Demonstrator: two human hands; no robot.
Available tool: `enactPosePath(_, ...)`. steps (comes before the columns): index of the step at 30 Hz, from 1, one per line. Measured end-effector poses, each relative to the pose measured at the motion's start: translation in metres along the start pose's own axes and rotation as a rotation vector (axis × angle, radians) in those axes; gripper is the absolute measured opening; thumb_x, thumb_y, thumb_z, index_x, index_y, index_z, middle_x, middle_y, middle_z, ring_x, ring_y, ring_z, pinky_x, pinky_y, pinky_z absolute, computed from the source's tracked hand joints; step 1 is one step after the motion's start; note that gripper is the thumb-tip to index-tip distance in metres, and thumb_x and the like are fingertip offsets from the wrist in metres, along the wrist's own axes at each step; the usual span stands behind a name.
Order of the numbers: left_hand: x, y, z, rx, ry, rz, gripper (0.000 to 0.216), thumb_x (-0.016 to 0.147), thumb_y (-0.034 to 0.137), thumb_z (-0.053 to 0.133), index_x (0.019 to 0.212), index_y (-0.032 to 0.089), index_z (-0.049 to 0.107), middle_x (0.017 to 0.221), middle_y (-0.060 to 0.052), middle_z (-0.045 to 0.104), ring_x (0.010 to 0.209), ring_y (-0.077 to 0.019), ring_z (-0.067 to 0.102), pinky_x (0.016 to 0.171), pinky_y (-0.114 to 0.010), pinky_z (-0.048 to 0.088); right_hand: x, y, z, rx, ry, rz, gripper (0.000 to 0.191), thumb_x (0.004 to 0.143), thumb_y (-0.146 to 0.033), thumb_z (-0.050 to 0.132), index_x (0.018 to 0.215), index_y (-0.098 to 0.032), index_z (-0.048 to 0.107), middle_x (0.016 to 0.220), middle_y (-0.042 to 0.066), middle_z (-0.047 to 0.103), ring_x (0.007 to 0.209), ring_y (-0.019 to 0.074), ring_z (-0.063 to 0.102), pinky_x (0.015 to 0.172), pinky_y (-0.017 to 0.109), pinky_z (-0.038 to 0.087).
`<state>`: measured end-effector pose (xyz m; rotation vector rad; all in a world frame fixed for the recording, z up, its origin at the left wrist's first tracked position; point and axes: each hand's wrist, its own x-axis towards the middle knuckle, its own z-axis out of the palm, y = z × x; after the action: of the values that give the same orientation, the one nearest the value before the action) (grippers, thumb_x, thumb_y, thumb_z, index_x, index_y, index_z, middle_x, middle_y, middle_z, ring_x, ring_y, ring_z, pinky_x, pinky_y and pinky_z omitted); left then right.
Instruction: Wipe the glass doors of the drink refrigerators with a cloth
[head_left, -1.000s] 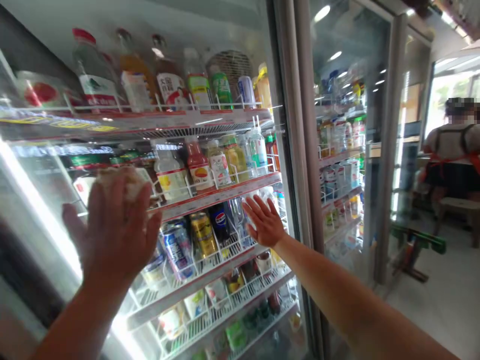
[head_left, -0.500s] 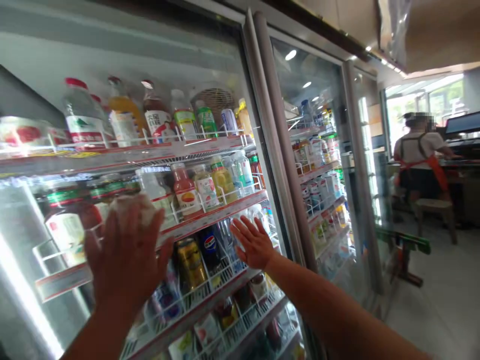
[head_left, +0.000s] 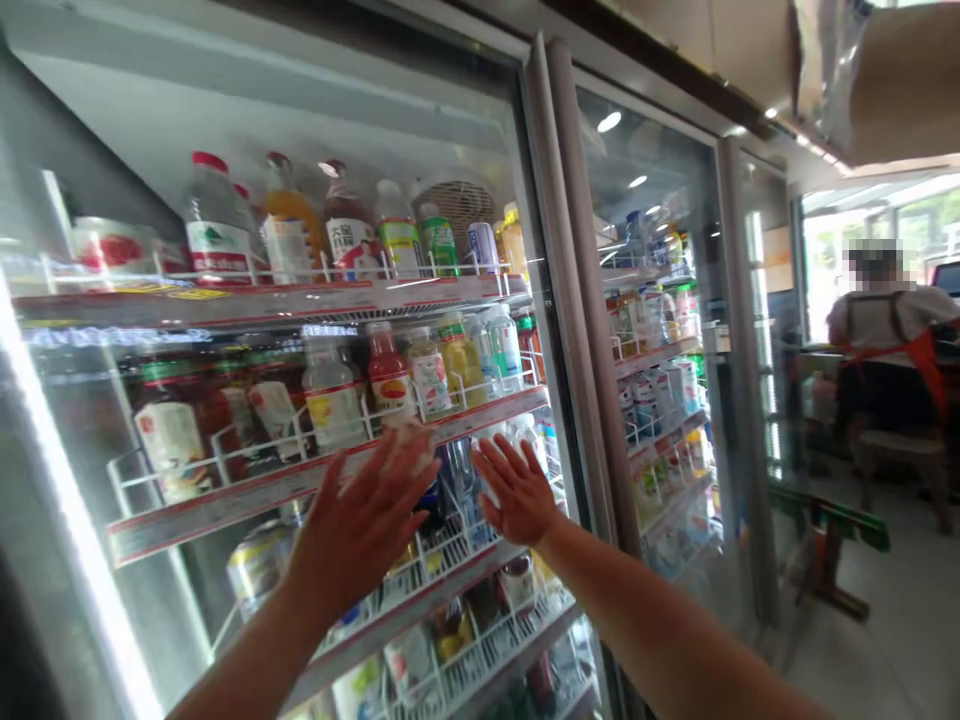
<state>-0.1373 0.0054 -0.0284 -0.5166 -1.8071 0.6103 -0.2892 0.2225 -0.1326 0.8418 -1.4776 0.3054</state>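
My left hand (head_left: 364, 520) presses a pale, crumpled cloth (head_left: 411, 432) flat against the glass door (head_left: 300, 120) of a drinks fridge. Its fingers are stretched out, and most of the cloth is hidden behind them. To its right, my right hand (head_left: 519, 492) rests on the same pane with fingers spread and holds nothing. Behind the glass, a red juice bottle (head_left: 388, 370) and a yellow drink bottle (head_left: 460, 365) stand on the shelf just above my hands.
Shelves of bottles and cans fill the fridge. A vertical door frame (head_left: 574, 300) stands to the right, then a second glass door (head_left: 652, 150). A green-topped stand (head_left: 851, 525) is on the floor. Farther back, a person in an apron (head_left: 885, 320) faces away, beside a stool (head_left: 896, 445).
My left hand has slid right with the cloth, towards my right hand, uncovering bottles at the left. My right hand stays nearly in place. The view has shifted slightly left.
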Motion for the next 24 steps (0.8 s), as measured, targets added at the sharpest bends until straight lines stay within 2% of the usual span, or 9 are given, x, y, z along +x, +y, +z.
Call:
enactPosePath(2,-0.003,-0.003,-0.002,0.009,-0.033,0.047,0.063,0.1,0.039,0.053,0.157,0.037,0.028,0.16,-0.001,0.035,0.152,-0.0244,0.027,0.129,-0.052,0.004,0.0,0.0,-0.001,0.007,0.015,-0.003,0.063,0.096,-0.03,0.045,0.156,-0.015,0.035,0.154,0.007,0.051,0.156,0.0215,0.021,0.13,0.046,0.008)
enactPosePath(7,-0.019,-0.022,-0.016,0.135,0.109,-0.427,0.078,0.093,0.038,0.064,0.159,0.039,0.022,0.168,-0.003,0.012,0.152,-0.0394,0.02,0.123,-0.068,0.009,-0.001,0.001,-0.001,0.016,0.001,-0.002,0.066,0.097,-0.031,0.046,0.159,-0.016,0.028,0.154,0.007,0.051,0.156,0.0213,0.021,0.13,0.046,0.009)
enactPosePath(9,-0.034,-0.009,-0.011,0.104,0.093,-0.369,0.08,0.092,0.039,0.065,0.159,0.035,0.023,0.168,-0.005,0.01,0.153,-0.0388,0.015,0.125,-0.065,0.009,-0.001,0.001,-0.001,0.014,-0.01,0.0,0.069,0.097,-0.031,0.047,0.16,-0.017,0.024,0.154,0.007,0.05,0.156,0.0217,0.023,0.129,0.046,0.01)
enactPosePath(12,-0.056,0.011,-0.004,0.01,-0.065,0.004,0.069,0.096,0.041,0.059,0.158,0.037,0.028,0.163,-0.001,0.029,0.154,-0.0259,0.019,0.13,-0.05,0.003,-0.002,0.001,-0.001,0.018,-0.016,0.002,0.07,0.097,-0.031,0.046,0.161,-0.018,0.021,0.154,0.008,0.051,0.155,0.022,0.025,0.129,0.046,0.009)
enactPosePath(13,-0.06,0.011,-0.006,-0.003,-0.098,0.052,0.067,0.097,0.041,0.058,0.157,0.038,0.03,0.161,0.0,0.034,0.153,-0.0236,0.021,0.13,-0.048,0.001,-0.002,0.001,-0.002,0.021,-0.016,0.005,0.069,0.097,-0.031,0.046,0.161,-0.018,0.021,0.154,0.008,0.051,0.155,0.0218,0.025,0.129,0.046,0.009)
enactPosePath(15,-0.065,0.001,-0.015,0.024,-0.085,-0.058,0.068,0.096,0.04,0.061,0.156,0.04,0.031,0.161,-0.001,0.033,0.152,-0.0262,0.025,0.129,-0.052,0.004,-0.002,0.001,-0.003,0.028,-0.014,0.009,0.069,0.098,-0.03,0.046,0.161,-0.017,0.021,0.153,0.008,0.052,0.155,0.0216,0.024,0.129,0.045,0.009)
enactPosePath(19,-0.08,-0.019,-0.03,0.177,0.046,-0.482,0.074,0.094,0.036,0.063,0.158,0.038,0.025,0.168,-0.005,0.012,0.151,-0.0404,0.022,0.122,-0.068,0.014,-0.002,0.0,-0.004,0.034,-0.012,0.011,0.069,0.098,-0.03,0.046,0.161,-0.018,0.02,0.154,0.008,0.051,0.154,0.0222,0.028,0.129,0.046,0.011)
enactPosePath(22,-0.106,-0.005,-0.026,0.136,-0.019,-0.336,0.076,0.094,0.036,0.062,0.159,0.033,0.024,0.168,-0.008,0.009,0.153,-0.0397,0.016,0.123,-0.065,0.016,-0.002,0.0,-0.004,0.035,-0.024,0.015,0.07,0.099,-0.031,0.045,0.162,-0.019,0.017,0.154,0.008,0.05,0.153,0.023,0.031,0.128,0.047,0.013)
enactPosePath(24,-0.124,0.001,-0.024,0.035,-0.128,-0.135,0.066,0.096,0.035,0.059,0.157,0.036,0.032,0.164,-0.004,0.027,0.152,-0.032,0.025,0.126,-0.057,0.012,-0.003,0.001,-0.004,0.035,-0.031,0.015,0.07,0.099,-0.031,0.045,0.162,-0.02,0.016,0.155,0.008,0.049,0.153,0.0236,0.031,0.128,0.048,0.014)
